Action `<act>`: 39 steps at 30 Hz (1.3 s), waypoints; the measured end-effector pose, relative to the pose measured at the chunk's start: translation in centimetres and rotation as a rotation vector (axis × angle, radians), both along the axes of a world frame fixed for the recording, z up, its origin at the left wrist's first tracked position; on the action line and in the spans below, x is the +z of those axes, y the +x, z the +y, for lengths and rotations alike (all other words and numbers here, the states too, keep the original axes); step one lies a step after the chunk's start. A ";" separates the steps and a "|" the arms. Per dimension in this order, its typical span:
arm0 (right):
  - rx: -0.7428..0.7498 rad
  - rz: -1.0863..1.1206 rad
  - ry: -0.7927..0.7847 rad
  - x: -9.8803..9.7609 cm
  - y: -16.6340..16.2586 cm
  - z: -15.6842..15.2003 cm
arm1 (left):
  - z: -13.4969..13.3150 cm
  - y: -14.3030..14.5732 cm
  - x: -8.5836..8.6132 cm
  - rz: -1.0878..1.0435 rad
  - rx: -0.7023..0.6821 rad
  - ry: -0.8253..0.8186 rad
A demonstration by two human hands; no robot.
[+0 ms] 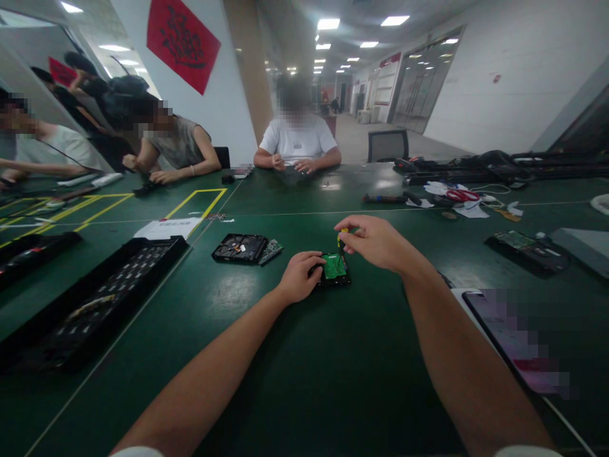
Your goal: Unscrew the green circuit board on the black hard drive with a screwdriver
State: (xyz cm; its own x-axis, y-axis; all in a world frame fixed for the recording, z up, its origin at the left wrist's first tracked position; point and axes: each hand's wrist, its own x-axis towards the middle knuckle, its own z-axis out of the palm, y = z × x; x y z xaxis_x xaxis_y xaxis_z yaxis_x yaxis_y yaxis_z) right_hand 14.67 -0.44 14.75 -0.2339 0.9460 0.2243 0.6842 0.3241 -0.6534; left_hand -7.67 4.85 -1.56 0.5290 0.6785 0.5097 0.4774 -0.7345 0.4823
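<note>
A hard drive (335, 267) lies on the green table with its green circuit board facing up. My left hand (301, 275) grips its left side, fingers over the edge and hiding that part. In my right hand (374, 242) is a screwdriver (340, 244) with a yellow and black handle, held nearly upright between thumb and fingers. Its shaft points down at the board; whether the tip sits in a screw is too small to tell. To the left lies another hard drive (239, 247), with a loose circuit board (271, 251) against its right side.
A long black tray (95, 298) stands at the left, near a white paper (167, 228). At the right lie a phone (509, 336), another drive (526, 251) and red-handled scissors (462, 195). Several people sit across the table, one in a white shirt (297, 143).
</note>
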 end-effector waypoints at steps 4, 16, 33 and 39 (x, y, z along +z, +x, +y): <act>0.042 -0.086 0.083 0.5 0.0 0.0 | -0.2 0.0 0.2 -0.002 0.006 0.008; -0.046 -0.030 0.009 0.4 0.1 -0.3 | -0.2 0.0 0.3 0.010 0.000 -0.008; -0.105 -0.076 0.040 0.4 0.2 -0.3 | -0.1 0.0 0.2 0.014 0.009 -0.013; -0.041 -0.024 0.017 0.1 0.2 -0.2 | -0.1 0.0 0.2 0.008 0.004 -0.014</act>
